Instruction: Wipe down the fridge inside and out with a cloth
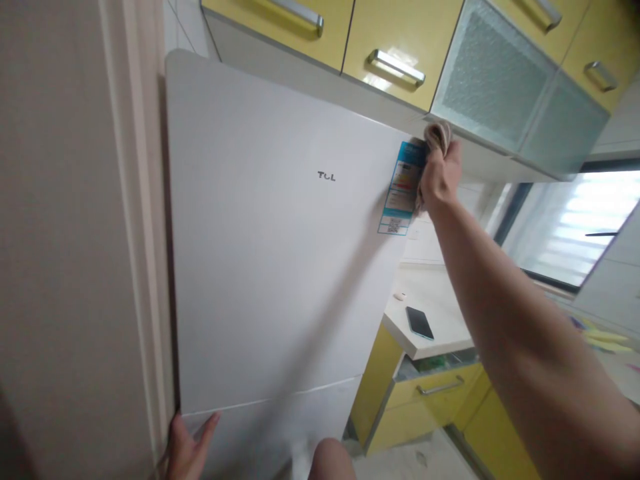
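Note:
A white refrigerator (280, 253) with a TCL logo fills the middle of the view. My right hand (443, 177) is closed around a folded beige cloth (438, 135) at the upper right edge of the door. Right beside that hand is a blue-and-white energy label (397, 200), partly covered by the hand and cloth. Low on the left, my left hand (187, 448) rests against the refrigerator's left edge near the seam between the doors. Its visible fingers are spread apart, with one reaching over the front.
Yellow cabinets (395, 40) with metal handles hang overhead. To the right, a phone (419, 323) lies on the white countertop (450, 340) above a partly open yellow drawer (425, 393). A door frame (135, 200) stands close on the left. A knee (331, 460) shows at the bottom.

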The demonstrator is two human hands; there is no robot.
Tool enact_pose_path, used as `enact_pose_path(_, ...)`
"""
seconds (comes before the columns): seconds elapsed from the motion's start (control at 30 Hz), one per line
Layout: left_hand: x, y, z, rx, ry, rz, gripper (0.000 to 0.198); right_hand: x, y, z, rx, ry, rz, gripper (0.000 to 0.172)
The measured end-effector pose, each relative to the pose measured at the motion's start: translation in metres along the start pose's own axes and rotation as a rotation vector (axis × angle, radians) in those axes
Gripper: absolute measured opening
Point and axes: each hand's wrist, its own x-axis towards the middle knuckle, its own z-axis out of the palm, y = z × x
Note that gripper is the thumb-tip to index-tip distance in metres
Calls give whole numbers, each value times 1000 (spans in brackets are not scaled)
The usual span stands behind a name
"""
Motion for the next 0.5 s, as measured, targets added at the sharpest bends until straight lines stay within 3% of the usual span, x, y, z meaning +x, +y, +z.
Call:
enact_pose_path(0.07, -1, -1, -1, -7, 2, 2, 96, 23, -44, 18, -33, -8, -43, 33)
enact_pose_path(0.13, -2, 0, -2, -7, -23, -12, 97, 24, -90, 47, -28, -77, -196, 26)
enact_pose_path(0.23, -4, 5, -6, -45, -37, -22, 95, 8, -167, 100, 27, -225, -444, 33)
enact_pose_path(0.37, -7, 20, -12, -104, -9, -54, 91, -21, -262, 167, -45, -365, -596, 33)
enact_pose_path(0.43, -7, 27, -16, -94, 1, -85, 88, -39, -293, 192, 2, -329, -681, 44)
enact_pose_path(0.5, -6, 33, -20, -64, -6, -102, 84, -62, -305, 207, 87, -301, -724, 58)
